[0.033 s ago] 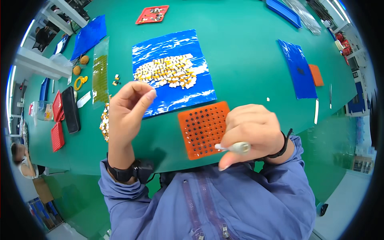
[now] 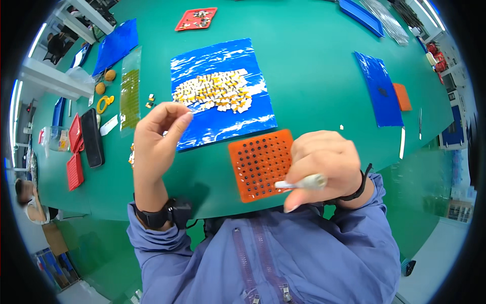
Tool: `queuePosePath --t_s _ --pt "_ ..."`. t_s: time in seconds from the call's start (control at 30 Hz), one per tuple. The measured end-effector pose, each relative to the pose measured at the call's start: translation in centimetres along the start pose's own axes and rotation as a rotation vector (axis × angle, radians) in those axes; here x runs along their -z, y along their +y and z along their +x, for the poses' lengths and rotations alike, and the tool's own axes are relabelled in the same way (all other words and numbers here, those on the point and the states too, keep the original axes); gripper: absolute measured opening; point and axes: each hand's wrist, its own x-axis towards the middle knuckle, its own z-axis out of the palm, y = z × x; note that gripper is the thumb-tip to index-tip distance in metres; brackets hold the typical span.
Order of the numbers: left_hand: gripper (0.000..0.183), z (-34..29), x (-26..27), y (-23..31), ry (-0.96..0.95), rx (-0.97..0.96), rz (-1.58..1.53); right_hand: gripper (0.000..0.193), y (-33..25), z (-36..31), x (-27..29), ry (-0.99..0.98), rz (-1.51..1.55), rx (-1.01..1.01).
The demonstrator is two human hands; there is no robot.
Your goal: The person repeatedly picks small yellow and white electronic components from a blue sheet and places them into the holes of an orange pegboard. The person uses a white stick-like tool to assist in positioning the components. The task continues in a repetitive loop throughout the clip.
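Note:
My left hand (image 2: pixel 159 139) is raised beside the near left part of a shiny blue sheet (image 2: pixel 225 126). Its thumb and forefinger are pinched together; whatever they may hold is too small to make out. A pile of small white-and-yellow pieces (image 2: pixel 217 88) lies on the sheet. Closed round a pale, pen-like tool (image 2: pixel 310 182) with a white tip, my right hand (image 2: pixel 326 159) hovers at the right side of an orange block (image 2: pixel 235 158). The tip points left over the block. Rows of holes cover the block, with dark round centres in many.
Left on the green table are a black case (image 2: pixel 91 137), red trays (image 2: pixel 75 171), yellow scissors (image 2: pixel 105 104) and a clear yellowish strip (image 2: pixel 130 93). A red tray of small parts (image 2: pixel 196 19) lies at the back. Another blue sheet (image 2: pixel 379 91) and tweezers (image 2: pixel 420 123) lie right.
My left hand has drawn slightly left, away from the blue sheet, still pinched. My right hand has moved a little right with the tool, which now lies flatter in view.

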Motion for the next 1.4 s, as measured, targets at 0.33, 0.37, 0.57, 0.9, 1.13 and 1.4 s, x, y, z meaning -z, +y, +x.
queuePosePath --t_s 0.33,0.37,0.57,0.9,1.13,1.4 --pt "0.019 1.5 5.1 -4.1 0.122 -0.031 0.913 0.019 0.8 -0.1 -0.1 0.167 0.105 -0.001" --pt "0.019 1.9 4.6 -4.3 0.12 -0.049 0.899 0.018 0.8 0.0 0.0 0.154 0.104 -0.002" --pt "0.012 3.7 2.6 -6.4 0.06 -0.126 0.893 0.017 1.1 -0.3 0.0 0.221 0.065 -0.04" --pt "0.009 3.2 2.1 -5.1 0.078 0.048 0.643 0.015 1.0 -0.2 0.2 0.214 0.03 -0.039" --pt "0.004 2.0 0.4 -2.4 0.032 -0.043 -0.044 0.009 1.1 -0.2 0.5 0.249 0.138 -0.085" --pt "0.012 0.2 -1.1 -1.6 -0.416 -0.231 -0.67 0.012 1.4 -0.1 0.6 0.282 0.468 -0.244"
